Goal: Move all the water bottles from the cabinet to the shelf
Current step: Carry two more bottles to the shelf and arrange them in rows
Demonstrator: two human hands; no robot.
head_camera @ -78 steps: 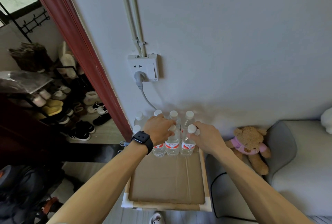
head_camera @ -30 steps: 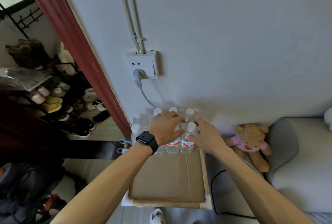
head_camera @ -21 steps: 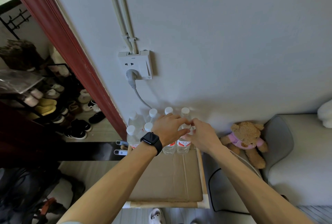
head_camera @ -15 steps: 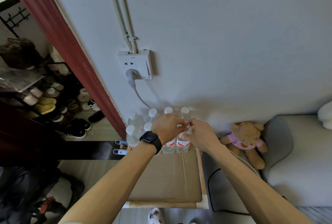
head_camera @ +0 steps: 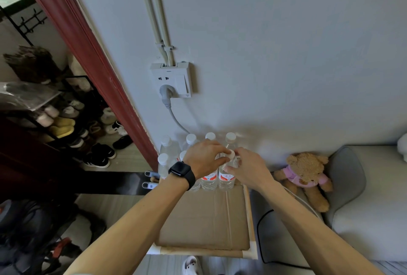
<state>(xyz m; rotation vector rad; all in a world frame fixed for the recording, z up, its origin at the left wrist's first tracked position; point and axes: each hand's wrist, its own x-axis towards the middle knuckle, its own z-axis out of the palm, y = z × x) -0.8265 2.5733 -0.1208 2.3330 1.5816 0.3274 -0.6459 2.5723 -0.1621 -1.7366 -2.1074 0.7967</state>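
Pale grey wall (head_camera: 275, 43) fills most of the frame, with a white socket (head_camera: 170, 79) at upper centre and a grey cable (head_camera: 176, 120) dropping from it behind the bottles. At the left, a red door frame (head_camera: 88, 54) runs diagonally, and beyond it stands a shoe rack (head_camera: 61, 120). At the right, a teddy bear (head_camera: 305, 173) in a pink top leans on a grey cushion (head_camera: 348, 175).

Low in the centre is a cardboard-topped shelf (head_camera: 204, 219). The water bottles (head_camera: 191, 142) stand upright in two rows at its far edge, against the wall, white caps up and packed side by side.

Both arms reach in from the bottom of the frame. The right hand (head_camera: 248, 164) grasps the front-right bottle (head_camera: 226, 179) at its neck, thumb on the shoulder and fingers round the far side. The left hand (head_camera: 204, 155), with a black watch (head_camera: 181, 172) on its wrist, lies curled over the front-row tops, its fingertips at that same bottle's cap. Whether its grip closes on anything beneath the palm I cannot tell, since the hand hides it.
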